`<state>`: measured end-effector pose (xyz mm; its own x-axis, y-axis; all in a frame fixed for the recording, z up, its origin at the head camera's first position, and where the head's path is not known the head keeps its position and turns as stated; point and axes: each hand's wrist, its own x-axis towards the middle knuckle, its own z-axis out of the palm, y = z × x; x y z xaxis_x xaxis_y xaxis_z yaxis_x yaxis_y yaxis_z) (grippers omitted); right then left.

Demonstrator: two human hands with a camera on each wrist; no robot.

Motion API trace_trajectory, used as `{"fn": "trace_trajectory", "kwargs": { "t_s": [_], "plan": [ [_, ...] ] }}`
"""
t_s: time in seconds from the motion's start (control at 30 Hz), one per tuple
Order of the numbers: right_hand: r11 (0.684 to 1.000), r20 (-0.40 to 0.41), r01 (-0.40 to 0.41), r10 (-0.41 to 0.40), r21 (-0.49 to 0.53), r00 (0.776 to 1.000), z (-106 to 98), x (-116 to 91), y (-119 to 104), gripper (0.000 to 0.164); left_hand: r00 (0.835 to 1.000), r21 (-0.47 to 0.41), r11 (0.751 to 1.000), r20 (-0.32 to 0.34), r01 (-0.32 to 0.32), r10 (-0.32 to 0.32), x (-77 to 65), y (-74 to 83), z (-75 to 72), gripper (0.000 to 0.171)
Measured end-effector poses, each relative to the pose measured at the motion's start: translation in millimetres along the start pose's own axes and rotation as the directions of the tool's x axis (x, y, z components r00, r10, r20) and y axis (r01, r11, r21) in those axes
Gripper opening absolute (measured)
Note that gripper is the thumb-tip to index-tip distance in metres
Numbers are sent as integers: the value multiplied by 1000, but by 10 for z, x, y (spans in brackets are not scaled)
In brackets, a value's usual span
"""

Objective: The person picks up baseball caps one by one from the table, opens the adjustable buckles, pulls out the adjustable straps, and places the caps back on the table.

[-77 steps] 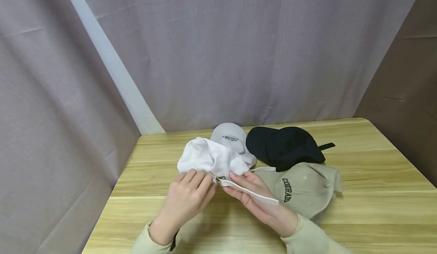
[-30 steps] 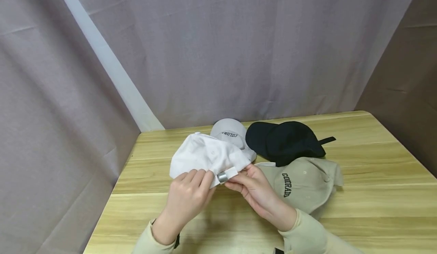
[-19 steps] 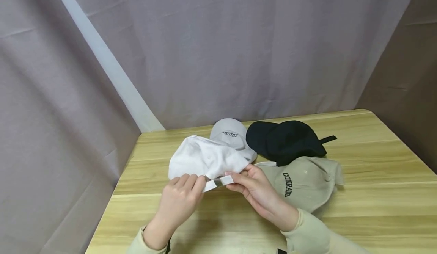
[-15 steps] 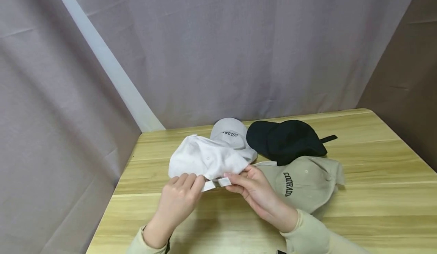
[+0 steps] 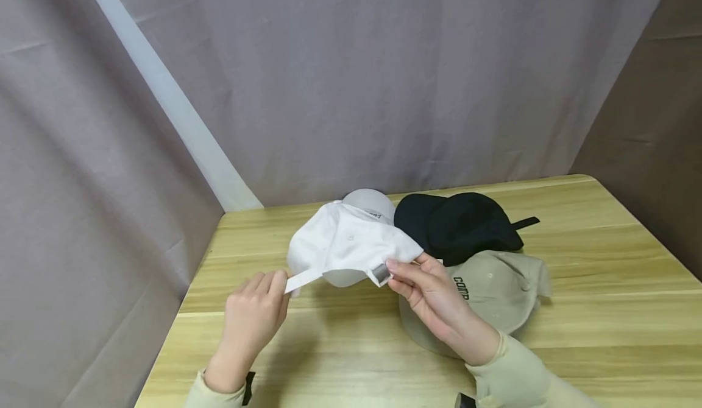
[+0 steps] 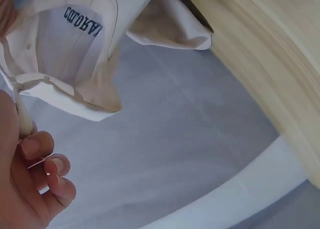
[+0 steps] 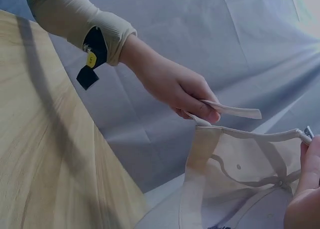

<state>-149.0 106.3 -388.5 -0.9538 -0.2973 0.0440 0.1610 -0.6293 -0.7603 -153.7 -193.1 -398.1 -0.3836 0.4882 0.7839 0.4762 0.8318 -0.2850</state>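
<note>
A white baseball cap [image 5: 351, 237] is held up over the table, its back opening towards me. My left hand [image 5: 255, 310] pinches the cap's white strap [image 5: 304, 280] and holds it out to the left; in the right wrist view the strap's loose end [image 7: 242, 112] sticks out past the thumb. My right hand [image 5: 439, 304] grips the cap's other back corner, with thumb and fingers at the metal buckle [image 5: 379, 274]. Strap and buckle are apart. The left wrist view looks into the cap's inside [image 6: 65, 49], where dark lettering shows.
Behind the white cap lies a pale grey cap [image 5: 368, 200], partly hidden. A black cap [image 5: 466, 228] with its strap sticking out stands at the back right. In front of it is a beige cap [image 5: 493, 298], partly behind my right hand. Grey curtains [image 5: 351, 79] hang round the wooden table [image 5: 614, 310].
The strap, earlier running through the buckle, is now out of it. My left hand has moved left with the strap, my right hand slightly right with the buckle; the cap has tilted.
</note>
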Motion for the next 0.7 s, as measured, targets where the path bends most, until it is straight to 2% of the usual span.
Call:
{"fn": "trace_trajectory", "kwargs": {
  "t_s": [0.23, 0.33, 0.4, 0.5, 0.57, 0.63, 0.7],
  "plan": [
    [999, 8, -34, 35, -37, 999, -12, -53, 1, 24, 1000, -65, 998, 0, 3, -3, 8, 29, -60, 18],
    [996, 68, -62, 66, -58, 995, -68, -131, -7, 19, 1000, -145, 989, 7, -30, 31, 14, 76, -114, 23],
    [992, 121, -92, 101, -81, 987, -129, -197, -10, 15, 996, -222, 973, 40, -64, 75, 22, 120, -169, 28],
    [976, 184, -164, 189, -146, 965, -246, -302, -5, 13, 980, -357, 927, 111, -117, 166, 32, 203, -269, 31],
    [952, 197, -230, 269, -202, 943, -353, -383, 9, 13, 960, -461, 877, 161, -133, 230, 30, 283, -321, 30],
    [920, 200, -299, 352, -252, 914, -484, -474, 32, 15, 931, -551, 823, 212, -138, 297, 12, 384, -352, 28],
    [887, 203, -352, 419, -298, 885, -637, -576, 53, 18, 893, -628, 768, 268, -123, 362, -25, 508, -349, 28]
  ]
}}
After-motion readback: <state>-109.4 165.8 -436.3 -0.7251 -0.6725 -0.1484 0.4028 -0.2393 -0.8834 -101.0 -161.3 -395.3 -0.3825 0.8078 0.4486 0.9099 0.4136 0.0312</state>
